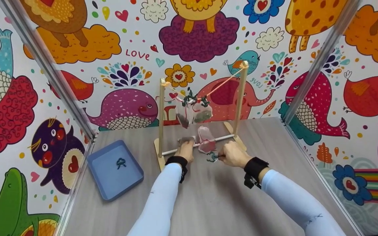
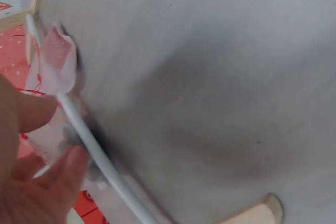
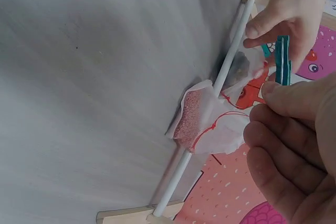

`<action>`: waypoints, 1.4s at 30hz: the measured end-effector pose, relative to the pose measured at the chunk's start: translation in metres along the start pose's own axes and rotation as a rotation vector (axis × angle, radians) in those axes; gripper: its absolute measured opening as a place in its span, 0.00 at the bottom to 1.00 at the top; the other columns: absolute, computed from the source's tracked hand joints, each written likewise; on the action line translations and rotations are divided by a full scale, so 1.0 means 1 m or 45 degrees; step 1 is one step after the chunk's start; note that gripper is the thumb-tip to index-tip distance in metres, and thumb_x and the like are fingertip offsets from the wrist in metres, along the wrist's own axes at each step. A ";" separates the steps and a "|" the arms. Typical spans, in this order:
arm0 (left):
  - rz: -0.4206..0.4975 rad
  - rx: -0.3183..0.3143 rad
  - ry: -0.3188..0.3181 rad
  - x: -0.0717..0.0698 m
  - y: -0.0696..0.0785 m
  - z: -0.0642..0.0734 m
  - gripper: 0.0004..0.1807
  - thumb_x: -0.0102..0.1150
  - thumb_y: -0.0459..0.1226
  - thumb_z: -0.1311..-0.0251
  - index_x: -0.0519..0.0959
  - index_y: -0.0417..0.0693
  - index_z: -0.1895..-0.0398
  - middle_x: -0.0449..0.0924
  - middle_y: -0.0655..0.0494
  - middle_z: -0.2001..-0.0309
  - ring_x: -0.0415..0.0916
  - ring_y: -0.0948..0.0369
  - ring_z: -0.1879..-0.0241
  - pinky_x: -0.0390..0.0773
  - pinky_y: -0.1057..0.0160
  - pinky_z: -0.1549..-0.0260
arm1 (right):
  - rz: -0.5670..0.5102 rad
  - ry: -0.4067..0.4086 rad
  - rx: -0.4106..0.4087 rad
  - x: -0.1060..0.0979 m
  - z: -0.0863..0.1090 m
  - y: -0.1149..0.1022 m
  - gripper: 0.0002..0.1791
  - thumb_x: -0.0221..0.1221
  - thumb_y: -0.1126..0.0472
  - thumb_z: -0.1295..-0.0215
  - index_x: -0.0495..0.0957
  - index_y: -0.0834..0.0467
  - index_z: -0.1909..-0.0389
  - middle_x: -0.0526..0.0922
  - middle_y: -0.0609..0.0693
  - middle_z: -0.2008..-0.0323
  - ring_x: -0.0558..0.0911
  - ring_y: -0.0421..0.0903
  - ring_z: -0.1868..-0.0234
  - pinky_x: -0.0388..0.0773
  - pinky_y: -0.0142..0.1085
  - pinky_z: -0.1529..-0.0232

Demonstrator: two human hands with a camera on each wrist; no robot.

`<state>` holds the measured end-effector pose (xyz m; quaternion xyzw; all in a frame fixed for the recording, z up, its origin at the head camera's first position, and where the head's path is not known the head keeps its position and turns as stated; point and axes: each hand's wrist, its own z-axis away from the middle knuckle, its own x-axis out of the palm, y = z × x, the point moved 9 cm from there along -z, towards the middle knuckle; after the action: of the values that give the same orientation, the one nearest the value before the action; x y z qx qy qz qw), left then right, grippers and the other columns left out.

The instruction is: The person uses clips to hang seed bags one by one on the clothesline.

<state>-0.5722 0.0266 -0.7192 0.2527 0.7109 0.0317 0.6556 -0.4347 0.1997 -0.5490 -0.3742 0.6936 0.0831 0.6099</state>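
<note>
My left hand (image 1: 185,151) reaches over the white rod of a small wooden stand, at a mesh drawstring bag with dark contents (image 3: 239,71). In the left wrist view its thumb and fingers stand apart beside that bag. To the right, a second mesh bag with pinkish grains (image 1: 206,141) and a red drawstring lies over the rod. My right hand (image 1: 235,154) pinches a dark green clip (image 3: 283,60) between thumb and forefinger, in front of the stand. Two filled mesh bags (image 1: 203,114) hang from the orange cord (image 1: 223,83), with green clips (image 1: 190,99) at their tops.
A blue tray (image 1: 110,180) sits at the left with one green clip (image 1: 120,163) in it. The stand's wooden posts (image 1: 241,98) rise on both sides of the hanging bags. Patterned walls and metal edge rails (image 1: 57,85) enclose the grey table (image 1: 215,209).
</note>
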 end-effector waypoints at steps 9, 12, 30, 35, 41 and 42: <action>-0.198 0.023 0.106 -0.119 0.069 0.059 0.06 0.67 0.28 0.30 0.90 0.42 0.66 0.92 0.44 0.63 0.92 0.45 0.62 0.92 0.46 0.64 | -0.025 0.047 0.027 -0.016 0.002 0.002 0.04 0.76 0.71 0.38 0.96 0.60 0.68 0.95 0.52 0.72 0.89 0.39 0.74 0.85 0.35 0.73; -0.311 0.255 0.137 -0.134 0.100 0.061 0.06 0.67 0.29 0.30 0.91 0.42 0.65 0.93 0.45 0.65 0.93 0.47 0.65 0.92 0.49 0.69 | 0.033 0.112 0.076 -0.039 0.002 0.011 0.06 0.75 0.71 0.39 0.95 0.59 0.73 0.94 0.51 0.75 0.82 0.37 0.77 0.78 0.33 0.76; -0.914 0.831 0.816 -0.242 0.250 0.052 0.10 0.66 0.43 0.31 0.92 0.59 0.70 0.90 0.59 0.62 0.84 0.55 0.53 0.81 0.56 0.50 | 0.796 0.377 0.117 -0.183 -0.089 -0.033 0.13 0.65 0.65 0.27 0.86 0.66 0.73 0.86 0.60 0.77 0.86 0.59 0.75 0.89 0.52 0.71; -0.795 0.674 0.824 -0.268 0.246 0.027 0.11 0.64 0.42 0.28 0.94 0.54 0.64 0.90 0.53 0.47 0.81 0.51 0.37 0.77 0.50 0.34 | 0.849 0.330 0.139 -0.196 -0.109 -0.030 0.11 0.61 0.69 0.29 0.87 0.67 0.71 0.89 0.63 0.73 0.90 0.64 0.70 0.90 0.57 0.65; -0.632 0.455 0.581 -0.283 0.229 -0.003 0.13 0.60 0.43 0.23 0.91 0.50 0.49 0.91 0.51 0.38 0.79 0.48 0.27 0.70 0.45 0.22 | 0.758 0.111 0.097 -0.205 -0.127 -0.029 0.07 0.67 0.70 0.30 0.88 0.65 0.69 0.90 0.64 0.70 0.90 0.68 0.65 0.91 0.62 0.56; -0.611 0.424 0.533 -0.285 0.226 -0.006 0.13 0.59 0.43 0.21 0.90 0.50 0.47 0.92 0.51 0.41 0.81 0.48 0.29 0.71 0.45 0.22 | 0.739 0.066 0.094 -0.207 -0.127 -0.029 0.06 0.69 0.69 0.31 0.89 0.66 0.68 0.90 0.64 0.70 0.90 0.67 0.64 0.92 0.62 0.55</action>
<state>-0.5028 0.1111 -0.3719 0.1700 0.8643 -0.1884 0.4342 -0.5213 0.1929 -0.3202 -0.1396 0.7896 0.2191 0.5559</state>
